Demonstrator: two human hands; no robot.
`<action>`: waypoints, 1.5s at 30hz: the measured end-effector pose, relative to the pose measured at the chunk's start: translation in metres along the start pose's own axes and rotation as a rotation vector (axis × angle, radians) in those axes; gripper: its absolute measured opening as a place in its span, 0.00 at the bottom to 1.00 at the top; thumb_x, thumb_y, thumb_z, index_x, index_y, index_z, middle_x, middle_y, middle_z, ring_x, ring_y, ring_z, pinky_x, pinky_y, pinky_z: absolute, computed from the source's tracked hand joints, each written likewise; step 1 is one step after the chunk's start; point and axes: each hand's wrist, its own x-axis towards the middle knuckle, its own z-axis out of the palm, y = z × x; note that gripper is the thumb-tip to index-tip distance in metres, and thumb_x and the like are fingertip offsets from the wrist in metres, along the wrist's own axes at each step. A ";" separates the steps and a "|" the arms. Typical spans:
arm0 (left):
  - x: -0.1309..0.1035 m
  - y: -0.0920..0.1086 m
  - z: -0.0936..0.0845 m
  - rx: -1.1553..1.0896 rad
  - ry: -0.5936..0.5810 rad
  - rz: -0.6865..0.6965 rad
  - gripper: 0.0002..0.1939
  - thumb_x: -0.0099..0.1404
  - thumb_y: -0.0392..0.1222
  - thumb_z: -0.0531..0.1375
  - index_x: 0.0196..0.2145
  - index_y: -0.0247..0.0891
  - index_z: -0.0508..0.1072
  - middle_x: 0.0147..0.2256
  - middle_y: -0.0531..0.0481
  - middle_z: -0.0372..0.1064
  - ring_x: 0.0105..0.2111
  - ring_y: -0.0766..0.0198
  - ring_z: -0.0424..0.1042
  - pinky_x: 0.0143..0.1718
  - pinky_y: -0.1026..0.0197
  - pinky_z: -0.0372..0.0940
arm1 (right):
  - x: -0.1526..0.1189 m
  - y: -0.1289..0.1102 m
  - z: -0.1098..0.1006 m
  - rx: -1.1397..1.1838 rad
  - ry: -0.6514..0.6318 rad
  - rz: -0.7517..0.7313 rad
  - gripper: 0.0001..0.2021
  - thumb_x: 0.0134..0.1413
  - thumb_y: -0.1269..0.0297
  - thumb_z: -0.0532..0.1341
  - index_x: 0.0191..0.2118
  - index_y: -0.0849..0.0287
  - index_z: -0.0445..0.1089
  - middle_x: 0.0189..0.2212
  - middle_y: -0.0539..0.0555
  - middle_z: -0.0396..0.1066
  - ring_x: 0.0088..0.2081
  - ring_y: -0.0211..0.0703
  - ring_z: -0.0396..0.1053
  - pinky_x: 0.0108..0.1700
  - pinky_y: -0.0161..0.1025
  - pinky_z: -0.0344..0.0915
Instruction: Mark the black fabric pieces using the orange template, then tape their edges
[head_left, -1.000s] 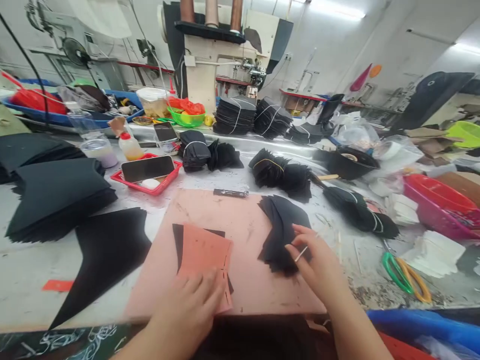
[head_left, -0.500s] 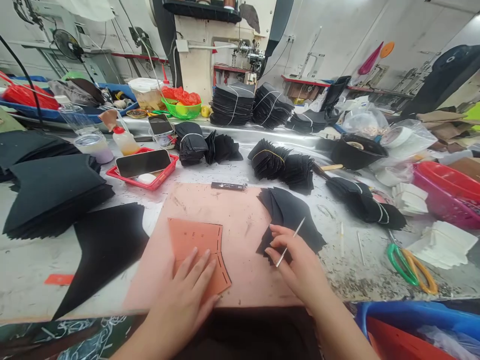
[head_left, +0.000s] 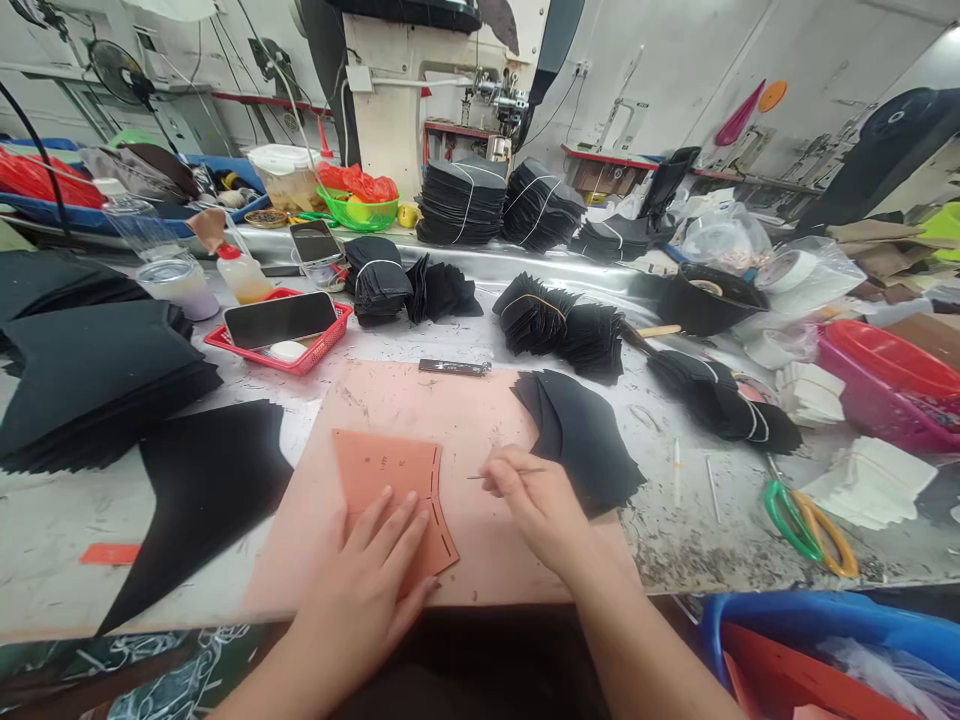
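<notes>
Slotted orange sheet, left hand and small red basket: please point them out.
Slotted orange sheet (head_left: 396, 468), head view: upper part.
Left hand (head_left: 367, 568), head view: its back.
Small red basket (head_left: 325, 343), head view: right wall.

Right hand (head_left: 534, 505), thin stick (head_left: 475, 477) now further from pink mat (head_left: 379, 400) right edge; orange template (head_left: 390, 460) now covers black corners.

Template (head_left: 386, 460) on mat (head_left: 487, 420); stacked pieces (head_left: 589, 440) right of it, seemingly overlapping mat's edge; phone (head_left: 281, 320) on basket (head_left: 326, 345), behind left; scissors (head_left: 812, 525) far right.
</notes>
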 end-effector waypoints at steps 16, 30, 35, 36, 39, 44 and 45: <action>-0.005 0.003 0.006 -0.005 -0.059 -0.040 0.23 0.66 0.51 0.48 0.52 0.37 0.68 0.54 0.43 0.65 0.52 0.45 0.63 0.51 0.45 0.53 | 0.030 -0.013 0.026 -0.268 -0.323 0.008 0.11 0.63 0.68 0.50 0.31 0.58 0.65 0.26 0.50 0.71 0.29 0.39 0.69 0.35 0.33 0.59; -0.005 0.004 0.006 0.005 -0.063 -0.036 0.24 0.65 0.50 0.49 0.53 0.36 0.67 0.55 0.44 0.64 0.53 0.44 0.62 0.51 0.44 0.51 | 0.069 -0.005 0.033 -0.283 -0.327 0.035 0.11 0.63 0.67 0.50 0.30 0.57 0.63 0.21 0.48 0.68 0.28 0.40 0.69 0.34 0.34 0.59; -0.005 0.004 0.006 0.000 -0.054 -0.039 0.22 0.65 0.49 0.48 0.52 0.36 0.68 0.55 0.44 0.64 0.53 0.45 0.63 0.52 0.44 0.51 | 0.071 0.001 0.033 -0.274 -0.276 0.056 0.10 0.64 0.67 0.50 0.30 0.57 0.63 0.23 0.49 0.70 0.30 0.40 0.71 0.36 0.34 0.60; -0.004 0.004 0.006 -0.005 -0.053 -0.041 0.23 0.65 0.49 0.48 0.52 0.36 0.68 0.55 0.44 0.65 0.53 0.45 0.63 0.51 0.43 0.51 | 0.071 0.001 0.033 -0.274 -0.254 0.058 0.10 0.64 0.67 0.50 0.31 0.57 0.63 0.24 0.49 0.70 0.30 0.40 0.71 0.36 0.34 0.60; -0.004 0.005 0.006 -0.026 -0.056 -0.051 0.23 0.65 0.49 0.49 0.53 0.36 0.67 0.55 0.43 0.65 0.53 0.44 0.63 0.51 0.43 0.52 | 0.064 0.001 0.033 -0.304 -0.164 0.059 0.10 0.64 0.65 0.49 0.32 0.57 0.63 0.25 0.50 0.71 0.31 0.41 0.70 0.36 0.34 0.60; -0.004 0.006 0.005 -0.083 -0.060 -0.083 0.24 0.64 0.49 0.51 0.54 0.35 0.66 0.54 0.43 0.65 0.53 0.44 0.63 0.50 0.43 0.54 | 0.026 -0.008 0.033 -0.238 -0.257 -0.049 0.13 0.63 0.64 0.48 0.28 0.56 0.62 0.24 0.49 0.69 0.27 0.39 0.68 0.32 0.33 0.59; -0.004 0.007 0.005 -0.088 -0.062 -0.090 0.23 0.64 0.48 0.51 0.54 0.36 0.66 0.54 0.42 0.66 0.53 0.44 0.63 0.50 0.43 0.54 | 0.017 -0.010 0.033 -0.226 -0.301 -0.065 0.14 0.63 0.64 0.48 0.27 0.56 0.62 0.23 0.49 0.68 0.26 0.39 0.67 0.31 0.33 0.58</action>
